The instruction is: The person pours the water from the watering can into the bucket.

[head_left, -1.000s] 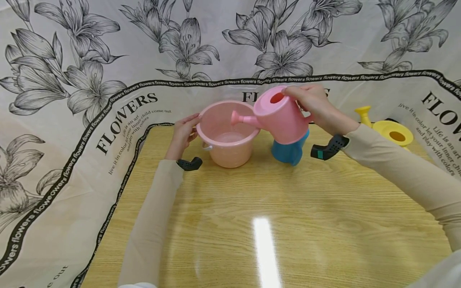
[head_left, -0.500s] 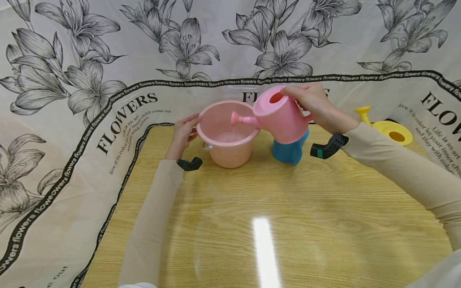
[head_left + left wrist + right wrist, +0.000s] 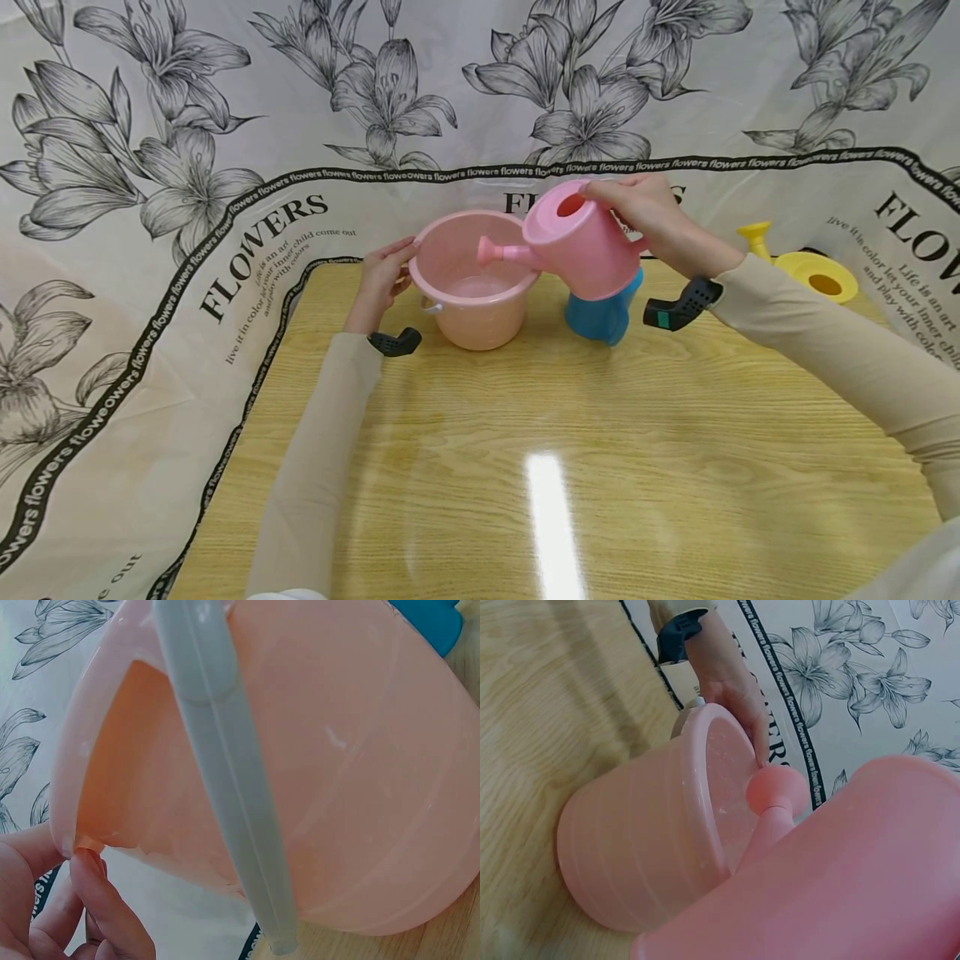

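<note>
A pink bucket [image 3: 480, 321] stands on the table, and my left hand [image 3: 381, 279] pinches its rim on the left side. In the left wrist view, the thumb and fingers [image 3: 112, 915] close on the rim beside the bucket's pale handle [image 3: 232, 772]. My right hand [image 3: 652, 212] grips a pink watering can [image 3: 585, 250] by its back and holds it up, tilted left. The can's spout head [image 3: 778, 789] hangs over the bucket's mouth. Water drops cling to the inner wall in the right wrist view; no stream is clearly visible.
Behind and below the raised can stands a blue watering can [image 3: 596, 318], partly hidden. A yellow watering can [image 3: 817, 275] sits at the right, partly covered by the right sleeve. Flower-printed cloth [image 3: 465, 108] rises behind the wooden table [image 3: 450, 467].
The pink watering can has tipped slightly further left, its top turning a little toward the bucket. The left hand and the bucket have stayed put.
</note>
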Action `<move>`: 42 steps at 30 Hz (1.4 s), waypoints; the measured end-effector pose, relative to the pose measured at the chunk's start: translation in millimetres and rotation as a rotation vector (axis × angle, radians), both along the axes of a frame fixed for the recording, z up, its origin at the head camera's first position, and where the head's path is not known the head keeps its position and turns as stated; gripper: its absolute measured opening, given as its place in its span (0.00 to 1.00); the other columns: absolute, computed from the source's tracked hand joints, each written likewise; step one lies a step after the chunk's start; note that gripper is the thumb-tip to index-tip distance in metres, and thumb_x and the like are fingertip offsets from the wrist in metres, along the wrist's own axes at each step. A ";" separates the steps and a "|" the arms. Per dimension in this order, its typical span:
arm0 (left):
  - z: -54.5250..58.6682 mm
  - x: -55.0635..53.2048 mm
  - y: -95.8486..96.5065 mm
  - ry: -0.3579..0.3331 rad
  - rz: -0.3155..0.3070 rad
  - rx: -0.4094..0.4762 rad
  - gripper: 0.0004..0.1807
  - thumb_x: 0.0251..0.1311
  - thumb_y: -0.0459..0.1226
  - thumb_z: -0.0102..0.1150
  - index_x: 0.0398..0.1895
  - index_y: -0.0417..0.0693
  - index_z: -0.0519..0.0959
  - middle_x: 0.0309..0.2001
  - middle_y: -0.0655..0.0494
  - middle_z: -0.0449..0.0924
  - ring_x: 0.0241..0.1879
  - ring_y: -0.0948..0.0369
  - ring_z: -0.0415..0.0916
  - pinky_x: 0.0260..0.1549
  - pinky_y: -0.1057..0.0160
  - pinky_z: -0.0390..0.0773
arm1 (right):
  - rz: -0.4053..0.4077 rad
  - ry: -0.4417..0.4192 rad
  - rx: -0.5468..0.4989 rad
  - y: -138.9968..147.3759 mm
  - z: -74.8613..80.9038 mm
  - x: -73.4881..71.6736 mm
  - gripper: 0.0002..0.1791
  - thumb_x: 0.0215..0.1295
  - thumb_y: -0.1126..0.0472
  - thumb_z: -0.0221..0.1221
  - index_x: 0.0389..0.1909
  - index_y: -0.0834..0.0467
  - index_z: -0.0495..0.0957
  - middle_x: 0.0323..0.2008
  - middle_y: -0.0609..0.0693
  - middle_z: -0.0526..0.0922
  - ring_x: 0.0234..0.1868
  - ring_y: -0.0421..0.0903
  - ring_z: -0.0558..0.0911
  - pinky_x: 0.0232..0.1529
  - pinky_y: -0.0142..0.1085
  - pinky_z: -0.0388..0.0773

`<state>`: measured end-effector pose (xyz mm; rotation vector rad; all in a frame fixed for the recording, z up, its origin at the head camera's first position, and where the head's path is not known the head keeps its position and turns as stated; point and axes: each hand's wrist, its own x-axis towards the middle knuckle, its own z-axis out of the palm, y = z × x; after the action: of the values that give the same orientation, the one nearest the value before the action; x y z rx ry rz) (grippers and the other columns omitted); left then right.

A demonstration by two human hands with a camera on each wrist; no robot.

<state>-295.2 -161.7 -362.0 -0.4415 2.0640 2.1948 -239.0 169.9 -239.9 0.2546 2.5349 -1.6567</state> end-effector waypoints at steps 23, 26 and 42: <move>0.9 0.2 0.7 -0.007 0.005 -0.011 0.20 0.62 0.44 0.62 0.57 0.53 0.79 0.37 0.59 0.78 0.22 0.69 0.73 0.21 0.75 0.73 | 0.033 0.017 0.016 0.3 5.0 0.7 0.22 0.55 0.38 0.63 0.12 0.45 0.69 0.14 0.40 0.57 0.28 0.41 0.64 0.36 0.47 0.71; 0.6 -0.4 0.5 -0.010 0.002 -0.011 0.20 0.62 0.44 0.62 0.57 0.53 0.79 0.37 0.59 0.78 0.22 0.69 0.73 0.21 0.75 0.73 | 0.035 0.020 0.019 0.2 5.4 0.5 0.21 0.55 0.38 0.63 0.13 0.45 0.71 0.14 0.40 0.57 0.28 0.41 0.64 0.36 0.48 0.72; 0.3 0.4 0.0 -0.015 -0.008 -0.018 0.21 0.62 0.45 0.62 0.58 0.54 0.79 0.39 0.59 0.78 0.24 0.69 0.73 0.24 0.74 0.74 | 0.031 0.031 0.028 0.3 3.7 -1.4 0.19 0.55 0.38 0.63 0.15 0.44 0.73 0.14 0.40 0.56 0.28 0.40 0.64 0.37 0.48 0.70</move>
<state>-294.9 -161.8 -361.6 -0.4494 2.0754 2.1637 -240.4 170.2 -236.3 0.1931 2.5718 -1.6282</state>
